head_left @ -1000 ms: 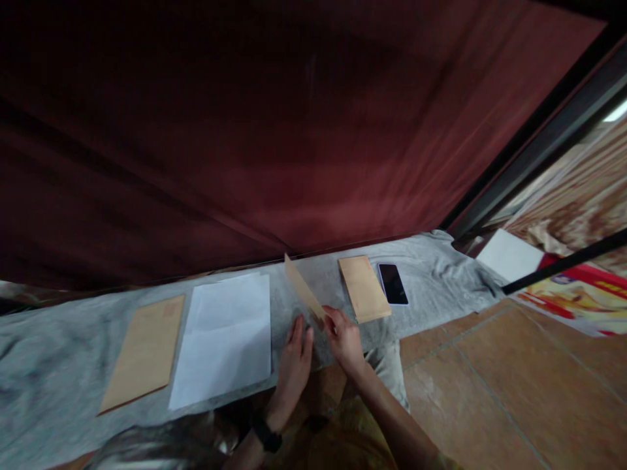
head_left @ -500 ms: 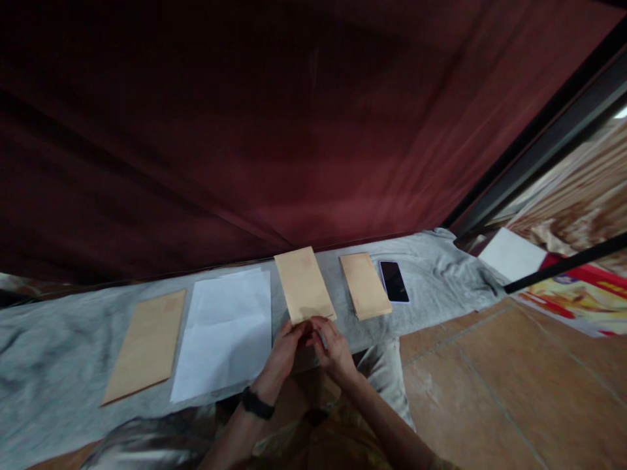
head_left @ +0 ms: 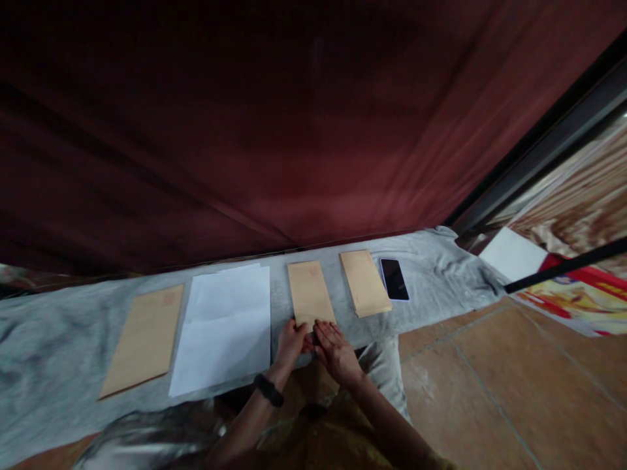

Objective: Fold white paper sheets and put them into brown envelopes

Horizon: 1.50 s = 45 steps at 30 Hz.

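– Two hands are on one item, a brown envelope [head_left: 310, 292] lying flat on the grey cloth [head_left: 59, 365] just beside the white paper sheet [head_left: 225, 326], on the person's right of it.

– State of the hands?

– The left hand [head_left: 290, 342] is curled, with its fingertips at the envelope's near corner. I cannot tell whether it pinches the paper or only presses it. The right hand [head_left: 335, 347] is spread flat and holds nothing, its fingertips touching the near edge.

– Step in hand?

– In my judgement the envelope is being set down and squared, with its long sides running parallel to the sheet's edge.

– What else lies nearby?

– A stack of envelopes [head_left: 365, 282] sits farther from the sheet on the same side, and a smartphone [head_left: 394, 279] lies just beyond it. A single envelope [head_left: 144, 338] lies on the sheet's opposite side. None of these is touched.

– Requirement for the next move?

– The envelope is thin and lies flush on soft cloth. Lifting it calls for a fingertip worked under the near edge, while the other hand steadies it against sliding toward the sheet.
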Each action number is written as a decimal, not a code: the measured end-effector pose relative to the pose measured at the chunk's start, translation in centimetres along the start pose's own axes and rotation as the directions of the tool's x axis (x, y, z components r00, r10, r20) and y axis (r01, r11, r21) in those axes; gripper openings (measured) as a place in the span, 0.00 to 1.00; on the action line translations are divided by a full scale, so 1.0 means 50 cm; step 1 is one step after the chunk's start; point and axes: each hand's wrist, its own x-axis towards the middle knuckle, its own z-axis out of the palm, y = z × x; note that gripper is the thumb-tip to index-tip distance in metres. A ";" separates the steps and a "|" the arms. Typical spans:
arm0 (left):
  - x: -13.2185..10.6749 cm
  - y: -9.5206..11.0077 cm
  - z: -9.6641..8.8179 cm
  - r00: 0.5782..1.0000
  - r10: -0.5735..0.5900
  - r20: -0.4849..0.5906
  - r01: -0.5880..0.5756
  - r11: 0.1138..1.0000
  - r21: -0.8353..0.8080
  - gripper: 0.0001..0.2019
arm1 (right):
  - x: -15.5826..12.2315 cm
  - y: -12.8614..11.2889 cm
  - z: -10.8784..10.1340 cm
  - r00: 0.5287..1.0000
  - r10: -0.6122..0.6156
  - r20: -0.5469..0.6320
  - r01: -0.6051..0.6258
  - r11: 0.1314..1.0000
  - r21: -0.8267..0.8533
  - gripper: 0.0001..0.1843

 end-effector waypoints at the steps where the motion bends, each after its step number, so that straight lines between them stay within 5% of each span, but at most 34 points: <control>1: 0.001 -0.003 -0.003 1.000 0.003 -0.008 -0.002 1.000 0.019 0.08 | -0.001 0.000 0.000 1.000 -0.004 0.013 0.005 1.000 -0.016 0.29; 10: -0.010 -0.024 -0.020 0.996 0.043 -0.084 -0.033 0.992 0.119 0.09 | -0.009 0.015 -0.006 1.000 -0.002 0.018 0.003 0.997 -0.075 0.29; 13: -0.032 -0.026 -0.027 0.970 0.198 -0.141 -0.137 0.924 0.357 0.09 | -0.012 0.021 -0.007 1.000 0.004 0.029 -0.002 0.997 -0.081 0.29; 16: -0.057 -0.039 -0.024 0.816 0.578 0.008 -0.413 0.574 0.707 0.11 | -0.011 0.021 -0.009 0.999 0.009 0.033 -0.006 0.997 -0.080 0.30; 19: -0.068 -0.061 -0.011 0.616 0.731 0.293 -0.607 0.205 0.768 0.17 | -0.012 0.020 -0.010 0.999 0.008 0.033 -0.005 0.997 -0.079 0.31; 21: -0.065 -0.076 -0.007 0.551 0.738 0.389 -0.628 0.061 0.776 0.20 | -0.013 0.022 -0.010 0.999 0.001 0.041 0.002 0.997 -0.078 0.31; 24: -0.054 -0.094 -0.015 0.526 0.722 0.449 -0.612 -0.045 0.790 0.24 | -0.015 0.025 -0.009 0.998 -0.007 0.061 0.012 0.996 -0.084 0.31; 37: -0.070 -0.116 -0.043 0.593 0.729 0.342 -0.489 -0.011 0.872 0.25 | -0.040 0.046 -0.026 0.998 0.059 0.001 -0.058 0.981 -0.187 0.28; 41: -0.078 -0.113 -0.040 0.618 0.734 0.280 -0.463 0.052 0.885 0.23 | -0.039 0.035 -0.017 0.996 0.081 -0.033 -0.086 0.976 -0.202 0.29; 45: -0.075 -0.092 -0.031 0.632 0.759 0.159 -0.464 0.205 0.862 0.18 | -0.024 0.010 0.002 0.999 0.051 -0.016 -0.053 0.985 -0.167 0.32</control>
